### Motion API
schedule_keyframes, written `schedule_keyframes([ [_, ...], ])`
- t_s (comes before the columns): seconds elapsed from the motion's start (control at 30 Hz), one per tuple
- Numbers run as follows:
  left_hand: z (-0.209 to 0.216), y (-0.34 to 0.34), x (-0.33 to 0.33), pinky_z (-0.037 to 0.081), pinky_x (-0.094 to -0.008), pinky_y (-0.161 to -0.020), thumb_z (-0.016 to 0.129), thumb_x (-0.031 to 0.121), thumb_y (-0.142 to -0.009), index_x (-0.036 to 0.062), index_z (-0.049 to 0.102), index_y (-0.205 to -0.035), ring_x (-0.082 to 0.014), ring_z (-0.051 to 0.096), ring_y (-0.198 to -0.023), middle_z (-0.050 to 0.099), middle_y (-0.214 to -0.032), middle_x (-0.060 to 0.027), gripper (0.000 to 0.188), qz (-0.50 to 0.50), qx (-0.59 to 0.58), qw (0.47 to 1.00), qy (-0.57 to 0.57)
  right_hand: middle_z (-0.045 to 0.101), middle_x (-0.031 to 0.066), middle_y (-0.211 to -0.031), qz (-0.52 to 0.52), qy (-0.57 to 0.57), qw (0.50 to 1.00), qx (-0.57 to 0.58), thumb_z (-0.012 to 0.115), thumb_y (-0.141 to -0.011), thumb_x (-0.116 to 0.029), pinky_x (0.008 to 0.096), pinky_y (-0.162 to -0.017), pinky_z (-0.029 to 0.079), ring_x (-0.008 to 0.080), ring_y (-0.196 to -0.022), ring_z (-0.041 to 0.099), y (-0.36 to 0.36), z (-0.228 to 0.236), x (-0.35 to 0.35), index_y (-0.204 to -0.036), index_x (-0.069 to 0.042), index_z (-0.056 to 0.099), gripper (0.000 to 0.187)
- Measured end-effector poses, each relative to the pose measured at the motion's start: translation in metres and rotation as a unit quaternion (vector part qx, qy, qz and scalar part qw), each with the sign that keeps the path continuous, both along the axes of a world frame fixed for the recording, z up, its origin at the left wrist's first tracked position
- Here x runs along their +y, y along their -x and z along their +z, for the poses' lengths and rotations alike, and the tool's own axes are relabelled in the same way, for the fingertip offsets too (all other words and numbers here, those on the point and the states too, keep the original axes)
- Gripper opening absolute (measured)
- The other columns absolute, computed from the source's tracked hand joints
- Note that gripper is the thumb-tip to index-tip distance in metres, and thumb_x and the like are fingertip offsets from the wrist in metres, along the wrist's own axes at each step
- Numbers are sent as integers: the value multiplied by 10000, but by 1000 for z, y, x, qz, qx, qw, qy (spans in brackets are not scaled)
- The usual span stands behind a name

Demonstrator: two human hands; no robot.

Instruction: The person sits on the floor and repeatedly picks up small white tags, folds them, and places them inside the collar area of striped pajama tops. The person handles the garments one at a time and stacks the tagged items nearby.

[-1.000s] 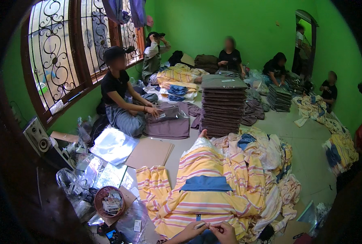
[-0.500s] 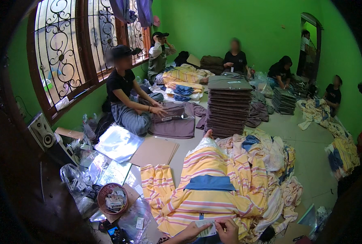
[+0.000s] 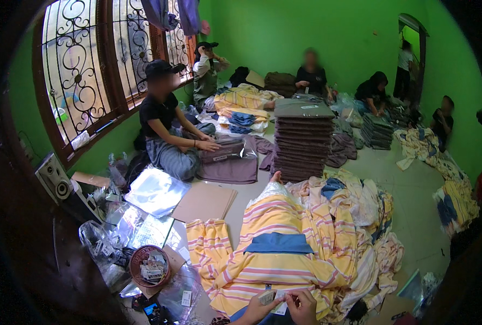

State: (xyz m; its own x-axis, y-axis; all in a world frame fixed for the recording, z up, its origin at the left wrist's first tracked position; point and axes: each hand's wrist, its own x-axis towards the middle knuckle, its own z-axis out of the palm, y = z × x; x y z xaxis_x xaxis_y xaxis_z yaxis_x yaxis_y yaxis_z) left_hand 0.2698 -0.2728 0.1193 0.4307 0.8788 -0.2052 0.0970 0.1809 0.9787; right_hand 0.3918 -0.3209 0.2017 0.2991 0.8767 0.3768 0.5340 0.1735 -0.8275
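A yellow shirt with pink and white stripes [image 3: 284, 273] and a blue collar [image 3: 279, 244] lies spread out in front of me. Low over its near end, my left hand [image 3: 257, 311] is closed on a small pale wad that looks like stacked tags [image 3: 266, 297]. Close by on the right, my right hand [image 3: 301, 307] pinches the upper edge of a white paper tag [image 3: 280, 309], which hangs between the two hands. A small blue label [image 3: 268, 286] shows on the shirt just beyond my fingers.
A red basket of tags [image 3: 135, 266] stands at the left beside clear plastic bags [image 3: 178, 292] and cardboard sheets [image 3: 206, 200]. More striped shirts [image 3: 379, 265] are heaped to the right. Beyond stands a tall stack of folded brown garments [image 3: 301, 146]. Several people sit around the room.
My hands have shifted slightly, and the tag between them now hangs more upright, with the pale wad showing at my left fingers. The person at the left has moved a hand over the brown garment.
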Motion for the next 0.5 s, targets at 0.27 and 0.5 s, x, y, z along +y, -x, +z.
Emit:
schedule_keyframes([
  [0.27,-4,-4,-6,403,-269,-852,589,126,-799,-59,496,-1052,-161,511,-975,559,-1031,-141,327,53,-88,993,65,516,127,-712,17,-25,998,-46,580,-771,-83,319,-546,413,255,-619,505,3,-6,3,-789,-4,551,86],
  [0.5,-2,-5,-8,411,-253,-821,579,130,-810,-49,514,-1030,-143,521,-951,575,-1002,-112,292,31,-82,996,31,488,134,-694,-5,-31,999,-44,554,-781,-68,343,-561,409,273,-625,491,2,-6,4,-808,1,532,78],
])
